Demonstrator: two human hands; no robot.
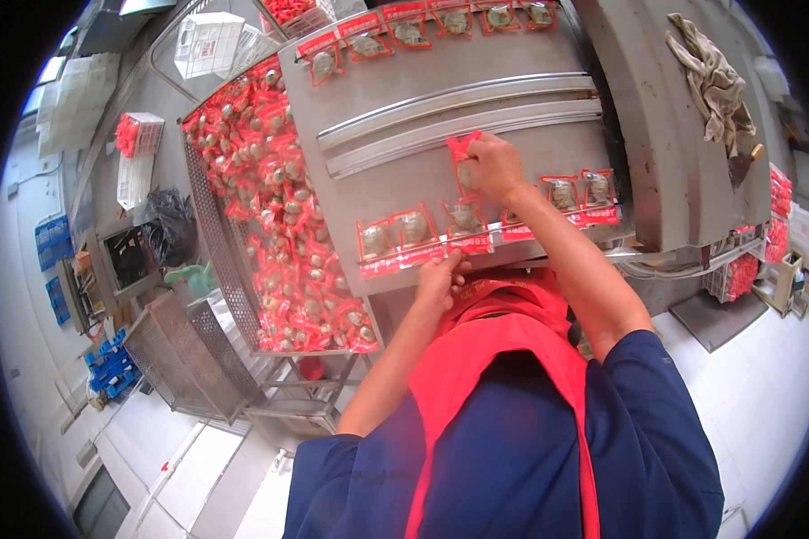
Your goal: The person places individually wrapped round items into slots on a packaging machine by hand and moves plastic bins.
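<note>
My right hand (495,168) grips a red and clear plastic pouch (464,174) above the flat metal bed (391,185) of what looks like a vacuum packing machine. Just below it, another pouch (466,217) with a rounded, egg-like item lies at the front edge, its red flap towards me. The fingertips of my left hand (439,281) are at that flap; whether they pinch it I cannot tell. To the left lie two more filled pouches (414,228), and to the right several, one partly hidden by my right forearm. A thin rod crosses the flaps along this row.
A perforated metal bin (219,236) heaped with filled pouches (276,175) adjoins the bed's left side. Two metal bars (458,114) cross the bed, with a second pouch row (408,32) beyond. At the right, a cloth (711,81) hangs over the raised metal housing (661,135).
</note>
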